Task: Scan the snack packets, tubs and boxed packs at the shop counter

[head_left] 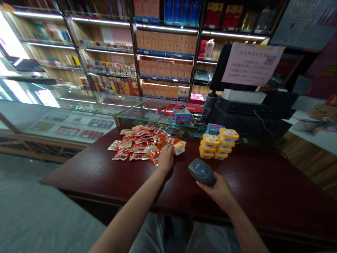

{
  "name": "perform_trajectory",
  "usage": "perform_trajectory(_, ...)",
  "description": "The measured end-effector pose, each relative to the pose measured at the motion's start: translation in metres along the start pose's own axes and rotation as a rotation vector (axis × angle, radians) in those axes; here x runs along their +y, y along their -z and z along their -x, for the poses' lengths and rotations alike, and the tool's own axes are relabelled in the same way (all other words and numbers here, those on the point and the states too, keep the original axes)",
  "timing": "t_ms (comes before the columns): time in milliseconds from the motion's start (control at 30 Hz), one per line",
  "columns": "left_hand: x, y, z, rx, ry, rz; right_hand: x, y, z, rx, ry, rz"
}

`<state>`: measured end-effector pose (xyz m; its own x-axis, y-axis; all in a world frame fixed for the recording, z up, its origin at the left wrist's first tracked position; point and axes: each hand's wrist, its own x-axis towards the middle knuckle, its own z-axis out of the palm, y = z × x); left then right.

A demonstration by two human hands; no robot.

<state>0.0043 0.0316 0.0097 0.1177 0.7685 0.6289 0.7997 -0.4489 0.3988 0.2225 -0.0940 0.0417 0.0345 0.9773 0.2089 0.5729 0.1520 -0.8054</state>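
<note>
My right hand (219, 188) is wrapped round the handle of a dark grey barcode scanner (201, 171), which shows a small blue light and faces forward and left. Fingers of my left hand (166, 160) close on a small yellow-lidded tub (179, 148) with a barcode on its side. That tub is tilted at the right edge of a loose pile of orange-red snack packets (140, 142). On the right, beyond the scanner, similar yellow tubs (210, 140) stand in two stacks side by side.
The dark red wooden counter (105, 182) carries all this. Behind it are a glass display case (147, 105), a pink and blue box (182, 116) and a blue package (214, 128). A monitor with a taped pink paper sign (252, 65) stands back right. Shelves of boxes (165, 44) line the wall.
</note>
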Motion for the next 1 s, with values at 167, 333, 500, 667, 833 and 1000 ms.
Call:
perform_trajectory(167, 0.003, 0.0, -0.001, -0.017, 0.033, -0.012, 0.0, 0.001, -0.001, -0.014, -0.009, -0.041)
perform_trajectory(333, 0.001, -0.001, -0.001, -0.008, 0.02, -0.022, -0.005, 0.004, 0.0, -0.015, 0.002, -0.051)
perform_trajectory(500, -0.002, -0.002, 0.0, 0.003, 0.022, 0.02, -0.008, 0.01, 0.003, -0.017, 0.021, 0.273)
perform_trajectory(667, -0.006, -0.002, -0.001, 0.026, -0.003, 0.073, 0.011, 0.012, 0.005, -0.033, 0.105, 0.696)
perform_trajectory(833, -0.009, 0.0, -0.001, 0.079, -0.108, 0.145, 0.038, 0.006, 0.005, 0.007, 0.182, 0.727)
perform_trajectory(1000, 0.007, 0.008, -0.02, 0.153, -0.224, 0.219, 0.047, 0.001, 0.003, 0.055, 0.151, 0.734)
